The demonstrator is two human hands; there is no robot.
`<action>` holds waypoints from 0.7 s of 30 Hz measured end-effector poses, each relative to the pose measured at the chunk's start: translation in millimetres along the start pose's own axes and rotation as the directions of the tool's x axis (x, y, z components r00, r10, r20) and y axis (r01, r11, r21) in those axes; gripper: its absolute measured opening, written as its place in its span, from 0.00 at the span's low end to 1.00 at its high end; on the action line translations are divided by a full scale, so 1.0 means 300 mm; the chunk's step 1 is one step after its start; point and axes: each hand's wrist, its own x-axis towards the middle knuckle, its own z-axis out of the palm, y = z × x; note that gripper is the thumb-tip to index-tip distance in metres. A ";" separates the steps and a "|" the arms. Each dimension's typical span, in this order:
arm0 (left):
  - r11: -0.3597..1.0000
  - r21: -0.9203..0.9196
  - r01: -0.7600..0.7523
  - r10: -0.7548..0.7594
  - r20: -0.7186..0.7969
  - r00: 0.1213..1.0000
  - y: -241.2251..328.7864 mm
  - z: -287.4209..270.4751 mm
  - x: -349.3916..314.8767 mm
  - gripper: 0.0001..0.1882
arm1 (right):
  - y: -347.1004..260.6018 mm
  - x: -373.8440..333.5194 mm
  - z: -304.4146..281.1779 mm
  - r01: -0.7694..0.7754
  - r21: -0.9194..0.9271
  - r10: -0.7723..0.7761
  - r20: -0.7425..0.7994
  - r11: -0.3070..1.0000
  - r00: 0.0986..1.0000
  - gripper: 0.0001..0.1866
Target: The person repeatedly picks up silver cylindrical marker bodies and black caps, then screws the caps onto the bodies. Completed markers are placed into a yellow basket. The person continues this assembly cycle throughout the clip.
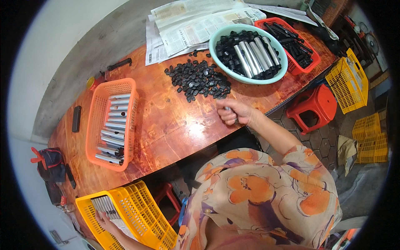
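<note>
My right hand [235, 111] is closed in a fist above the table's near edge, beside a pile of small black oval pieces [198, 79]. A bit of grey shows between its fingers, too small to name. At lower left, my left hand [107, 224] reaches into a yellow crate [137, 208], its fingers stretched out against silver metal tubes [104, 206]. An orange basket [132, 125] on the table holds a column of similar tubes with dark holes. More silver tubes [252, 58] lie on black parts inside a pale green bowl [215, 41].
Newspapers [196, 31] cover the table's back. A red basket [310, 66] of black parts stands right of the bowl. A black block [76, 118] lies at left. Red stool [312, 108] and yellow crates [348, 81] stand on the floor at right.
</note>
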 end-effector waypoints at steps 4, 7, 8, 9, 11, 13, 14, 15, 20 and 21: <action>0.993 -0.042 -0.108 0.111 0.074 0.991 0.255 0.093 -0.166 0.22 | -0.066 -0.138 0.133 0.006 -0.405 -0.032 -0.058 0.914 0.998 0.13; 0.950 -0.162 -0.266 0.296 0.206 0.933 0.473 0.244 -0.268 0.17 | -0.152 -0.166 0.059 0.281 -0.935 -0.504 0.140 0.217 0.852 0.15; 0.927 -0.140 -0.348 0.372 0.230 0.899 0.520 0.308 -0.303 0.15 | -0.223 -0.227 0.163 0.055 -0.985 -0.492 -0.033 0.162 0.870 0.17; 0.914 -0.191 -0.357 0.399 0.276 0.874 0.584 0.385 -0.337 0.14 | -0.276 -0.238 0.169 -0.153 -0.978 -0.632 -0.031 -0.139 0.774 0.19; 0.868 -0.327 -0.373 0.482 0.380 0.790 0.732 0.553 -0.411 0.12 | -0.391 -0.181 0.034 -0.319 -0.881 -0.802 0.106 -0.350 0.588 0.24; 0.816 -0.444 -0.370 0.565 0.475 0.675 0.853 0.720 -0.478 0.11 | -0.484 -0.169 -0.047 -0.525 -0.779 -0.879 0.071 -0.344 0.471 0.29; 0.806 -0.460 -0.372 0.584 0.517 0.626 0.909 0.790 -0.513 0.11 | -0.519 -0.171 -0.048 -0.582 -0.765 -0.875 -0.049 -0.277 0.481 0.30; 0.778 -0.501 -0.379 0.624 0.551 0.553 0.969 0.842 -0.560 0.11 | -0.539 -0.173 -0.059 -0.604 -0.751 -0.851 -0.112 -0.267 0.514 0.30; 0.651 -0.678 -0.342 0.759 0.581 0.294 1.191 1.009 -0.762 0.12 | -0.536 -0.173 -0.006 -0.590 -0.779 -0.787 -0.220 -0.214 0.576 0.28; 0.640 -0.702 -0.314 0.768 0.570 0.292 1.212 1.028 -0.779 0.14 | -0.532 -0.177 0.012 -0.569 -0.801 -0.803 -0.210 -0.186 0.557 0.27</action>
